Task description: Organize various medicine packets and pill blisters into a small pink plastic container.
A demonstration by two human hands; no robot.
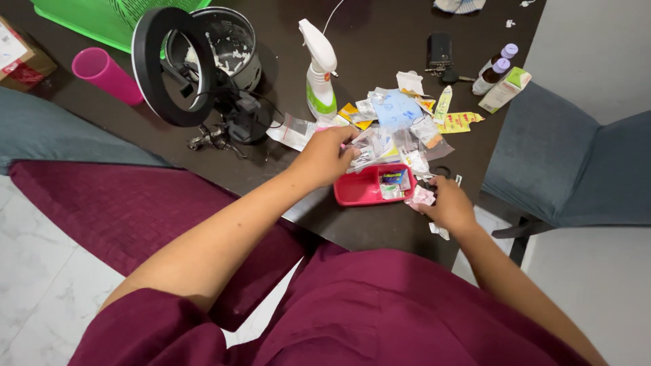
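A small red tray (352, 194) sits near the front edge of a dark table (380, 61), with a few small packets inside. Behind it lies a heap of several sachets and blister packs (400, 125). My left hand (325, 157) reaches over the tray's left end, its fingers pinching a pale packet (363, 154) at the heap's near edge. Just right of the tray, my right hand (447, 203) is closed on a small pink-white packet (420, 197).
A white spray bottle (319, 71) stands behind the heap. A black ring light (169, 68), a metal pot (230, 44), a pink cup (105, 73) and a green basket (102, 17) are at left. Two small bottles (494, 68), a carton (505, 89) and a grey chair (569, 163) are at right.
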